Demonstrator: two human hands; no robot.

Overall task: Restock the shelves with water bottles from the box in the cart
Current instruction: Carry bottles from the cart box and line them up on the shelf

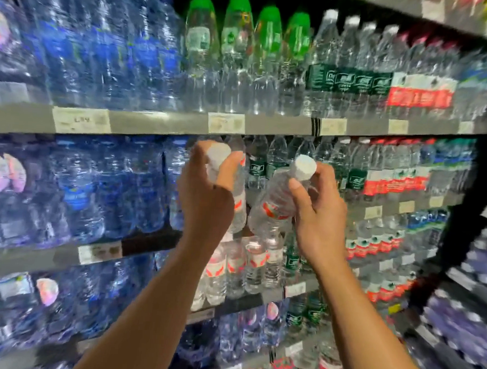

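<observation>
The left hand [207,193] is gripping a clear plastic white-capped water bottle [237,189] by its neck, upright, before the front edge of the grey metal shelf [155,122]. The right hand [317,214] is gripping a second clear white-capped bottle [278,200], tilted, cap toward the camera, just beside the first.

Both bare forearms are raised toward 12 o'clock. The left hand [207,193] is curled, thumb at 1 o'clock; the right hand [317,214] is curled, thumb at 10 o'clock, each gripping something.
</observation>
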